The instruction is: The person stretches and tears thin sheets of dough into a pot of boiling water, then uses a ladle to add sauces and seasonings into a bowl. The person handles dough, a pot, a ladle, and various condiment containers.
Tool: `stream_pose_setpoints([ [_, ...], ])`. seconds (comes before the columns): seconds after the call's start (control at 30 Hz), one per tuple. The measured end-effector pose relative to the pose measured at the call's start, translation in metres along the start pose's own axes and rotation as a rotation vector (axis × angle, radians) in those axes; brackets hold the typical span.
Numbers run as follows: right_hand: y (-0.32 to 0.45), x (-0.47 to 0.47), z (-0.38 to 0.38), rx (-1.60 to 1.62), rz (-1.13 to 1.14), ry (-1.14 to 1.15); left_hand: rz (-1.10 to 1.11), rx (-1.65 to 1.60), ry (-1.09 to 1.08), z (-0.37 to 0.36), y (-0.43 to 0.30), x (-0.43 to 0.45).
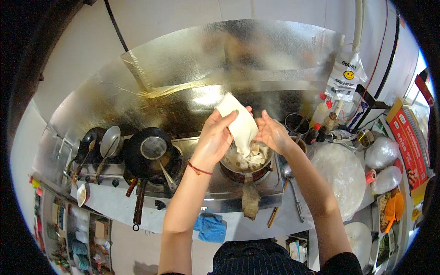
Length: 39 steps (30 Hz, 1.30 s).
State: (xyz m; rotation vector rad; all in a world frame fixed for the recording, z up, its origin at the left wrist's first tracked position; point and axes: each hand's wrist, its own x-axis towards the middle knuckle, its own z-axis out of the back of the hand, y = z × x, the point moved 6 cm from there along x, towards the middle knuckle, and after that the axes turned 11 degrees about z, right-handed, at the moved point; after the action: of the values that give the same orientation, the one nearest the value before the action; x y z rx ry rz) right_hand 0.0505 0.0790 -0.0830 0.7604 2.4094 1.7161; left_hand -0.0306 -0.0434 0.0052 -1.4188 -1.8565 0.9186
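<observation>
A pale, flat sheet of dough (237,118) hangs from my left hand (218,134), its thumb pressed across the sheet's face. The lower end of the sheet narrows and droops over a pot (225,161) on the right burner. Pieces of dough (256,156) lie in cloudy liquid inside that pot. Beside the sheet's right edge is my right hand (273,132), fingers curled towards it. Whether those fingertips grip the dough cannot be made out. A cloth-wrapped handle (251,201) sticks out from the pot towards me.
Left of the pot, a black wok (132,154) carries a mesh strainer (153,147). A metal ladle (295,196) and chopsticks (274,216) lie to the right. Farther right are a plastic-covered round (338,178) and sauce bottles (313,133). A blue cloth (211,228) hangs at the front edge.
</observation>
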Motion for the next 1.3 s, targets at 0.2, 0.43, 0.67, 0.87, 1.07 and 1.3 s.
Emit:
stream_pose_setpoints([
  [0.2,0.006,-0.012,-0.025,0.115,0.214,-0.263,-0.13,-0.355,-0.059,0.016,0.011,0.013],
  [0.43,0.024,-0.021,-0.023,-0.328,0.323,-0.572,-0.062,-0.608,-0.188,0.049,0.027,0.02],
  [0.67,0.039,-0.045,0.013,-0.474,0.395,-0.556,-0.109,-0.808,-0.35,0.083,0.02,0.002],
  [0.87,0.044,-0.044,0.002,-0.585,0.272,-0.41,-0.049,-0.727,-0.241,0.069,0.026,-0.002],
  [1.07,0.032,-0.052,0.026,-0.56,0.223,-0.43,-0.032,-0.578,-0.375,0.094,0.021,-0.007],
  [1.3,0.028,-0.08,0.112,-0.637,0.162,-0.64,-0.087,-0.803,-0.532,0.166,0.018,-0.021],
])
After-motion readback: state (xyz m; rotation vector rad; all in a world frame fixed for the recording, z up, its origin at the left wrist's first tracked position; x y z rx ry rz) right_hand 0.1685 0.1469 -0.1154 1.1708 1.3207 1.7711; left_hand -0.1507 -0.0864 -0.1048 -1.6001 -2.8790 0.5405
